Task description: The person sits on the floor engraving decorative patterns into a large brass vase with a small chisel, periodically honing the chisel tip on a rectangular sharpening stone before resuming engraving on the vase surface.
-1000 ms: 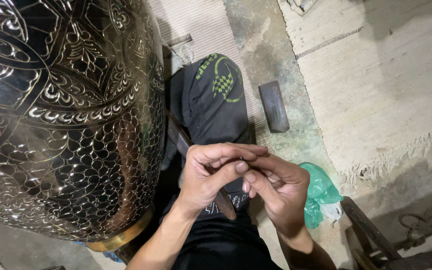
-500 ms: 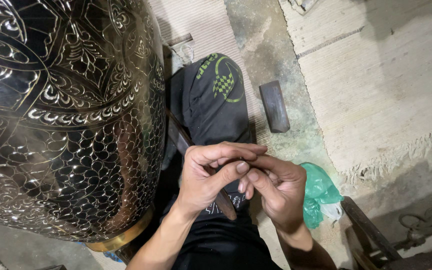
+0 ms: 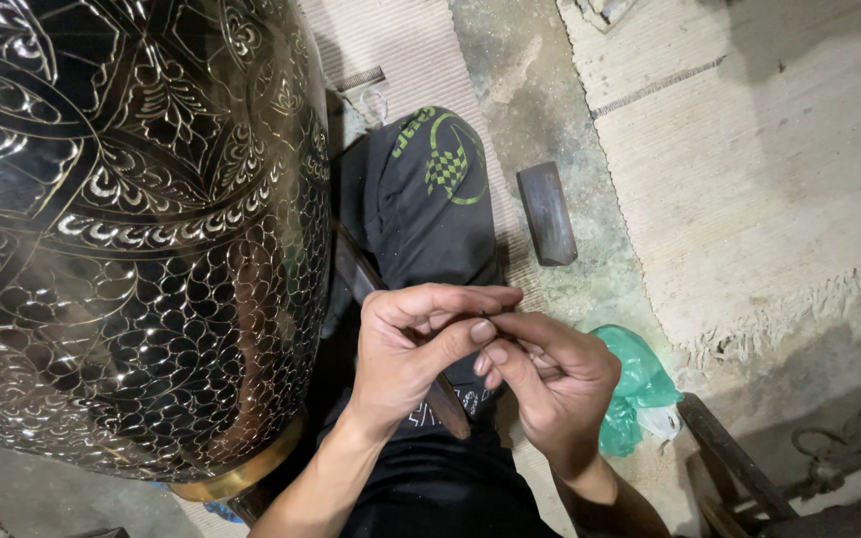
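Beside the big engraved metal vase (image 3: 122,229), over the person's dark-trousered knee (image 3: 430,199), both hands meet. The left hand (image 3: 416,349) and right hand (image 3: 550,384) have fingertips pinched together on something thin; I cannot tell just what. A slim dark tool (image 3: 445,399) runs out beneath them, away from the vase's gold rim. It looks like fiddling with or setting a tool tip; the next move seems to need a steady pinch. A dark stone block (image 3: 547,212) and green bag (image 3: 635,384) lie farther from the vase.

Engraved vase (image 3: 122,229) cropped top, left
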Demonstrator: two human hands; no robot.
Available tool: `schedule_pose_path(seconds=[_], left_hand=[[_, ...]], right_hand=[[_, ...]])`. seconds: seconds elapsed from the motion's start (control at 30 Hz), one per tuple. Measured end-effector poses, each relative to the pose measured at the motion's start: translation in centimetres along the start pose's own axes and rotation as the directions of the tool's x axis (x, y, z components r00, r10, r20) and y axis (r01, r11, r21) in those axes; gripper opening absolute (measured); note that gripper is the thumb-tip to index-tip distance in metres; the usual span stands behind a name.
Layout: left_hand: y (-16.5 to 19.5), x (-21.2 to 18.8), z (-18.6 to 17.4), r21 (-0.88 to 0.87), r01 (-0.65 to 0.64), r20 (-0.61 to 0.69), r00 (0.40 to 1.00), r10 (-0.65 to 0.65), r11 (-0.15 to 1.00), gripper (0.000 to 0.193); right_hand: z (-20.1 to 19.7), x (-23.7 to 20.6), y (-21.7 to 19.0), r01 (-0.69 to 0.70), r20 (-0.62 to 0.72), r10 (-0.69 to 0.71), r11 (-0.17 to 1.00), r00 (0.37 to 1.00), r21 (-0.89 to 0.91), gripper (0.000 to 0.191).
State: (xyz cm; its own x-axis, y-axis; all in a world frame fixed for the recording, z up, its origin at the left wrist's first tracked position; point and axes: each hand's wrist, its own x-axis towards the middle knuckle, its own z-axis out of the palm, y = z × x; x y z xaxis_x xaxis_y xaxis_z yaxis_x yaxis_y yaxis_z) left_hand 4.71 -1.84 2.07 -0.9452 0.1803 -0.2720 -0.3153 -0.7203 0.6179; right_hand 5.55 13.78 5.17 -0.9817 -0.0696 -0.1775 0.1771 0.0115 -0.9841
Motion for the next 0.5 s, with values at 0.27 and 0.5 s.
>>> schedule_pose_path(seconds=[0.27, 0.5], left_hand=[[0.1, 0.2, 0.2, 0.033, -0.013, -0.01, 1.0, 0.014, 0.999, 0.018], [0.2, 0.1, 0.3, 0.027, -0.023, 0.01, 1.0, 0.023, 0.999, 0.018]], right_hand=[[-0.3, 0.3, 0.7, -0.01, -0.002, 0.01, 1.0, 1.0, 0.022, 0.019], [-0.7, -0.1, 1.5, -0.049, 0.016, 0.048, 0.996, 0.999, 0.08, 0.019]])
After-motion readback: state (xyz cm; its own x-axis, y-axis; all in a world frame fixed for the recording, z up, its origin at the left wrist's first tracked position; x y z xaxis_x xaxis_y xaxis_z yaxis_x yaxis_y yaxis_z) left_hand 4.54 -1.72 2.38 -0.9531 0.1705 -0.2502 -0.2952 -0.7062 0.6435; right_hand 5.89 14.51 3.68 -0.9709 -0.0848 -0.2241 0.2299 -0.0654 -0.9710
